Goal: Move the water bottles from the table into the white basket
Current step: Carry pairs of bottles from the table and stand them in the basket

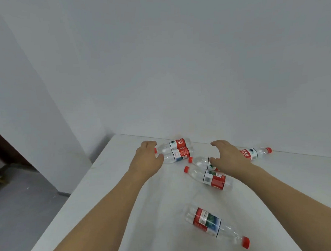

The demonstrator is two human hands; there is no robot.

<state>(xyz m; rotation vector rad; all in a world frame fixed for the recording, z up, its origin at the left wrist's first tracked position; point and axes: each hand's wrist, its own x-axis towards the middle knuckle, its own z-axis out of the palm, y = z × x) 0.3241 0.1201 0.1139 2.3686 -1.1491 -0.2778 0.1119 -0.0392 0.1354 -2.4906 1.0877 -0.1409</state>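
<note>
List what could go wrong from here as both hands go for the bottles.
1. All six bottles lie on their sides. The far pair at the left hand sits near the table's back edge and might roll off if nudged.
2. The right hand hovers over a middle bottle that lies close beside its neighbour, which a grab may knock away.
3. No white basket is in view, so the drop would need a turn.

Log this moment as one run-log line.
left hand: open, at two far bottles | right hand: open, over middle bottles | basket: not in view
</note>
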